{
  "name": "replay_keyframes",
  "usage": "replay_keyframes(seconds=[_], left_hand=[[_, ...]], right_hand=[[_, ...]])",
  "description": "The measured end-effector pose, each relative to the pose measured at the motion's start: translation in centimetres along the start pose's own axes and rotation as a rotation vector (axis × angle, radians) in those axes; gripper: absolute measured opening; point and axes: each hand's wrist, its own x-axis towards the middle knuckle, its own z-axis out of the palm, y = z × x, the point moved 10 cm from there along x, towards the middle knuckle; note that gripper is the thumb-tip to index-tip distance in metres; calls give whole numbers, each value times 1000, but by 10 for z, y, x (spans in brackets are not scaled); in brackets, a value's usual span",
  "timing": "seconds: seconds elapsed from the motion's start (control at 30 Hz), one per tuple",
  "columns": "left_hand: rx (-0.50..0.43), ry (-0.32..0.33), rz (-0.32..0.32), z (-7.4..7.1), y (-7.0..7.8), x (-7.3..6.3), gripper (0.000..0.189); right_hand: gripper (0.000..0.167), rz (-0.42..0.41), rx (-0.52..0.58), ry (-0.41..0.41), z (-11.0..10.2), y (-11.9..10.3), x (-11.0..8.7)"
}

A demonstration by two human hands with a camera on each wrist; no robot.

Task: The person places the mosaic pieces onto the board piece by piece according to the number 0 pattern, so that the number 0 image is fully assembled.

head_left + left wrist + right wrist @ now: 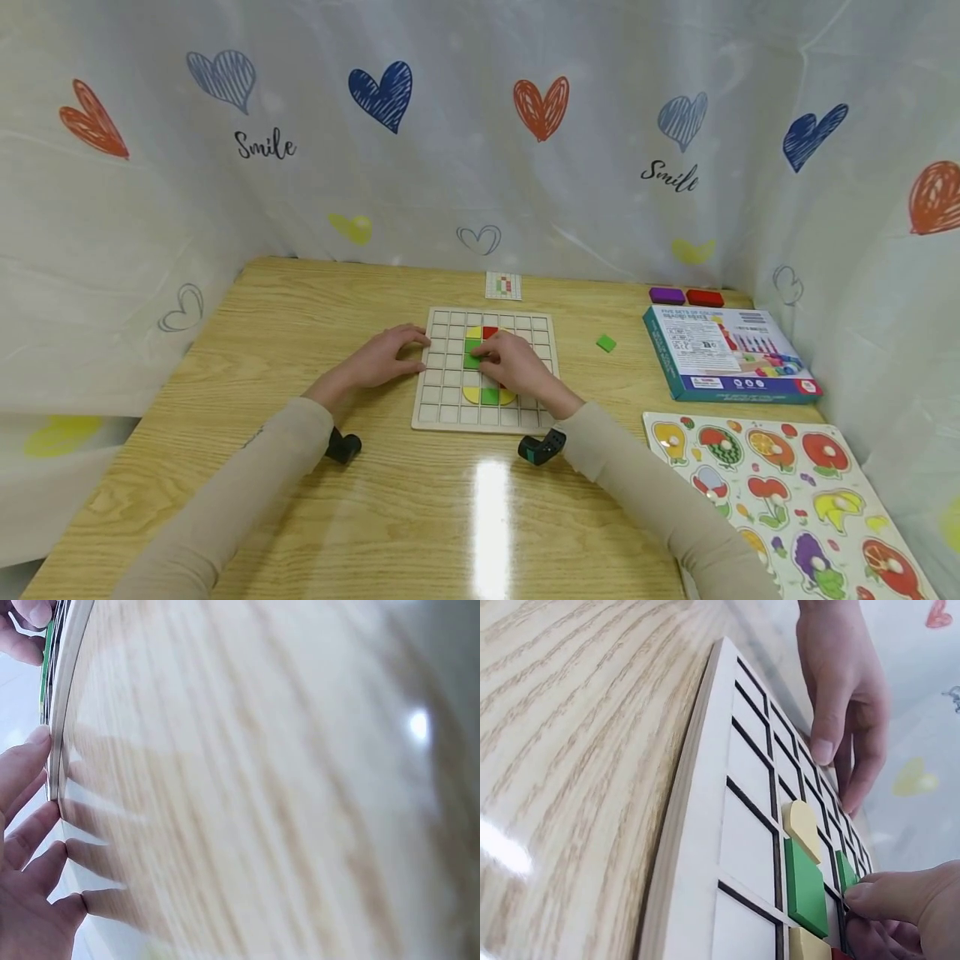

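Note:
A wooden grid board (442,414) lies on the table before me. My left hand (378,358) rests at its left edge, with thumb and fingertips spread against the rim. Over the middle of the board, my right hand (517,364) pinches a green square tile (845,871) between thumb and fingers, low at the grid. Around that hand sit a red tile (490,332), a yellow rounded tile (474,332), another green tile (490,397) and a yellow rounded tile (471,393) at the lower left. The right hand hides part of the arrangement.
Behind the board lies a small pattern card (493,285). A loose green tile (606,342) is to its right. Farther right are a boxed set (705,346), a purple block (667,296), a red block (705,297) and a fruit puzzle board (795,450). A curtain (450,167) hangs behind the table.

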Motion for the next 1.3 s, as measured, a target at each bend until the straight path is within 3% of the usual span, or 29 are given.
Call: replay_keyframes(seconds=[0.37,0.67,0.93,1.17,1.3], left_hand=[[4,-6,5,1,1,2,44],[2,-3,8,4,0,2,44],[0,-1,-5,2,-1,3,44],[-3,3,3,0,0,1,44],[-1,5,4,0,-1,1,44]], right_hand=[[24,3,-13,5,-1,2,-2],[26,55,112,53,-15,17,-21],[29,234,233,156,-50,59,-62],[45,389,323,266,-89,115,-93],[55,445,278,287,-106,141,-106]])
